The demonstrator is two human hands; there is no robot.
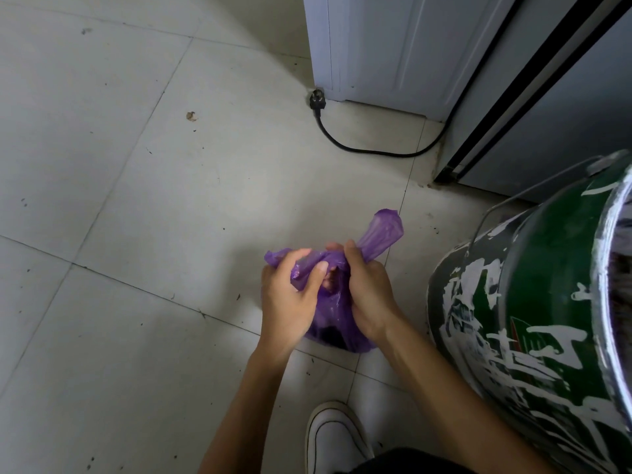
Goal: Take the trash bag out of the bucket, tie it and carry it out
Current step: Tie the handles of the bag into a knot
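Purple trash bag (333, 313) sits out on the tiled floor (136, 200), thin translucent plastic, crinkled, something dark showing through its lower bulge; contents otherwise not readable. Its top is gathered into two twisted ears. Left hand (290, 299) is closed around the left ear, fingers curled over the bunched plastic, thumb laid across toward the middle. Right hand (367, 292) is clenched on the right ear, which sticks out past the knuckles as a flattened tail pointing up and to the right in the view, toward the bucket side. Between the two fists the mouth looks partly open, a small gap with something pale inside; no finished knot visible. The bag's long axis runs roughly from the person's feet away toward the far wall, the fat end nearest the person. Green bucket (533, 319) stands just beside the bag on the right, worn white lettering on its wall, wire handle hanging down the near side; its rim runs off the frame edge. A white shoe (335, 439) is planted near, below the bag. Beyond, a black power cord (359, 145) loops across the tiles, plug lying at the foot of a white appliance (383, 53); a grey cabinet (554, 114) stands to the right of that. Left of the bag is open tile with scattered specks and one brown scrap (191, 115).
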